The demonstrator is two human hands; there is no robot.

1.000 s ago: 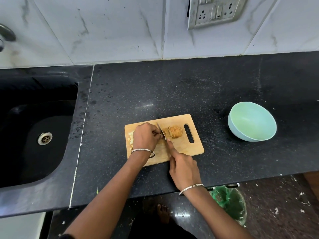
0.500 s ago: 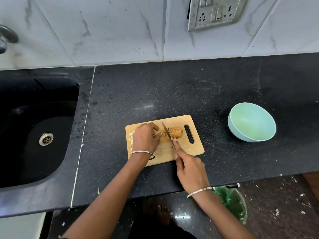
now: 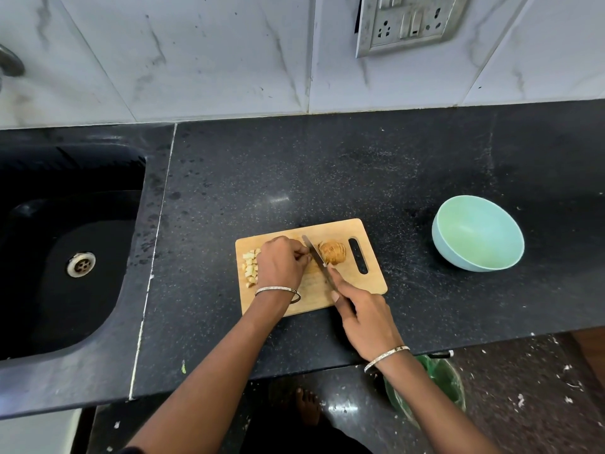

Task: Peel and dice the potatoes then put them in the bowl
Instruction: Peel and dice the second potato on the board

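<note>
Wall: white marbled tiles (image 3: 212,54), steel socket panel (image 3: 409,21) up top | Counter: black speckled countertop (image 3: 327,165), light glinting | Left: dark sink (image 3: 49,322), metal drain (image 3: 81,264) | Below: littered dark floor (image 3: 523,404), green bin (image 3: 442,385)

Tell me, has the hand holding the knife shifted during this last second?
Yes. Judged against the cutting board, the right hand has shifted slightly right, toward the bowl side, while it grips the knife.
</note>
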